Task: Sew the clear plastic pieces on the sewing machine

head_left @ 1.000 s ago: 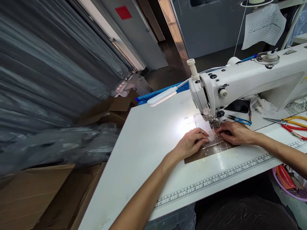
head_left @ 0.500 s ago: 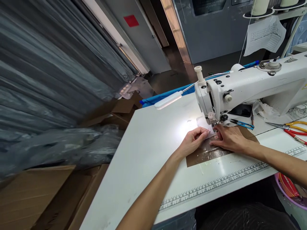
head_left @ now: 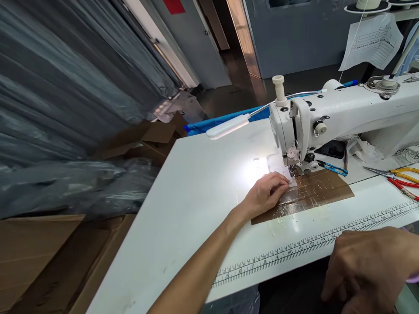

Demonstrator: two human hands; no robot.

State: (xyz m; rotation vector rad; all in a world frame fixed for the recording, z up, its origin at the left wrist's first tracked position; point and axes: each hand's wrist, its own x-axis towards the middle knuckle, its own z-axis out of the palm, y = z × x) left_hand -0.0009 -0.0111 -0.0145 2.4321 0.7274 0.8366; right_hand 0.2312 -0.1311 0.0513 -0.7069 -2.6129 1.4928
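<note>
My left hand [head_left: 266, 194] is closed at the edge of a thin white piece of fabric [head_left: 278, 163], its fingertips pinched together just left of the needle area. That piece lies partly under the head of a white sewing machine [head_left: 296, 126]. Under my left hand, a shiny brown sheet [head_left: 322, 187] lies flat on the white table [head_left: 199, 187]. My right hand [head_left: 369, 266] is in front of the table's near edge, low on the right, with its fingers curled downward. Whatever it holds, if anything, is hidden.
Blue thread snips [head_left: 332, 168] and a dark phone [head_left: 332, 148] lie beside the machine, with yellow-handled scissors [head_left: 402, 172] and a red-handled tool [head_left: 402, 187] farther right. A lit lamp [head_left: 228, 127] hangs over the table. Cardboard boxes [head_left: 36, 261] stand at left.
My right hand has left the brown sheet by the needle and moved down and right past the table's near edge. My left hand stays at the white fabric. The view has shifted slightly.
</note>
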